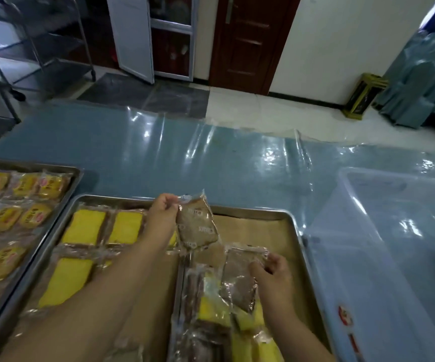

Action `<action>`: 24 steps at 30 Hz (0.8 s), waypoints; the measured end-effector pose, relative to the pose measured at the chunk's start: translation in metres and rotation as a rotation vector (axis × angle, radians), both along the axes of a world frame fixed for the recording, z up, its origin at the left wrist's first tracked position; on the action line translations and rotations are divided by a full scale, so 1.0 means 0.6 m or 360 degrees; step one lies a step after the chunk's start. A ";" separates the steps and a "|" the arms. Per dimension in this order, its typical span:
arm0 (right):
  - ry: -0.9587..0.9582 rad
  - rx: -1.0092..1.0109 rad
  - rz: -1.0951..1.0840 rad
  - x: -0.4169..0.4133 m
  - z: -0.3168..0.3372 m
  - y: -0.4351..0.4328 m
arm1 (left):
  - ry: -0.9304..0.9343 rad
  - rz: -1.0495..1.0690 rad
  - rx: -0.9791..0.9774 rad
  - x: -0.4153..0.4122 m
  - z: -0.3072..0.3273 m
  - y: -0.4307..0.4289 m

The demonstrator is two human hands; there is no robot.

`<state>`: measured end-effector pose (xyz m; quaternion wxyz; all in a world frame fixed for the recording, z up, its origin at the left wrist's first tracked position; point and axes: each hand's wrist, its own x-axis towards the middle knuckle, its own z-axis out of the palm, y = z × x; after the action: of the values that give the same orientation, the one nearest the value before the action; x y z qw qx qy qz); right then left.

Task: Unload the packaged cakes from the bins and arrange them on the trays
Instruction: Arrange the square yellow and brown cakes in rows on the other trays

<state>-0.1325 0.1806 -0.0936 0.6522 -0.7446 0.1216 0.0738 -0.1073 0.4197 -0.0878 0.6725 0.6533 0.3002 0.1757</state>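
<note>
Left hand: the left hand (162, 214) is pinching the upper corner of a brown packaged cake (198, 226) between thumb and curled fingers, holding it up above the far edge of the trays.
Lifted cake: it is hanging tilted in its clear printed wrapper, clear of the tray surface, just beyond the right hand.
Right hand: the right hand (273, 275) is gripping the edge of a second brown cake (237, 283), with its fingers curled over the wrapper.
Second brown cake: it is lying on top of a loose pile (211, 312) of brown and yellow packs in the right tray (298, 239).
Right tray: it is sitting on the table (159, 152) just beside the bin, its far part showing bare brown lining.
Middle tray: the middle tray (112, 199) is touching the right tray side by side and is carrying yellow packaged cakes (84, 227) laid flat in rows.
Left tray: the left tray (76, 178) is holding round golden cakes (5, 218) in wrappers with red labels.
Bin: the translucent bin (367, 257) is standing at the right of the trays; what it is holding cannot be told.
Table: it is lying under a shiny clear sheet over blue.
</note>
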 end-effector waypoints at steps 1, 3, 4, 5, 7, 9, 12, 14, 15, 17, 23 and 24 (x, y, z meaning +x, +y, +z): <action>-0.0017 0.0025 -0.0087 0.017 -0.003 -0.014 | 0.0036 -0.0027 0.0073 0.017 -0.008 -0.016; -0.0030 0.0089 -0.0217 0.049 -0.006 -0.032 | 0.0112 -0.0114 0.0238 0.045 -0.024 -0.042; -0.0028 0.0096 -0.0240 0.061 -0.007 -0.038 | 0.0151 -0.0171 0.0326 0.056 -0.033 -0.052; -0.0021 0.0082 -0.0233 0.071 -0.008 -0.041 | 0.0197 -0.0241 0.0410 0.067 -0.042 -0.059; -0.0010 0.0054 -0.0213 0.089 -0.012 -0.045 | 0.0305 -0.0414 0.0542 0.082 -0.057 -0.067; -0.0019 0.0011 -0.0188 0.107 -0.017 -0.045 | 0.0397 -0.0564 0.0734 0.088 -0.069 -0.070; 0.0001 -0.0046 -0.0117 0.134 -0.028 -0.040 | 0.0510 -0.0533 0.1321 0.084 -0.082 -0.076; 0.0033 -0.0095 -0.0060 0.153 -0.036 -0.035 | 0.0445 -0.0622 0.1569 0.072 -0.088 -0.085; 0.0042 -0.0115 -0.0043 0.164 -0.041 -0.032 | 0.0400 -0.0736 0.1648 0.066 -0.091 -0.090; 0.0025 -0.0160 -0.0029 0.184 -0.052 -0.027 | 0.0382 -0.1024 0.1776 0.056 -0.104 -0.100; -0.0111 -0.0787 0.0355 0.200 -0.093 -0.011 | 0.0715 -0.1437 0.2002 0.057 -0.138 -0.099; -0.0210 -0.0951 0.0545 0.194 -0.104 -0.010 | 0.0734 -0.1439 0.2018 0.059 -0.139 -0.097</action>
<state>-0.0163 0.1743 -0.1561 0.3902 -0.9153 -0.0313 0.0950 -0.0716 0.3613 -0.1715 0.1016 0.9880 -0.0184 -0.1152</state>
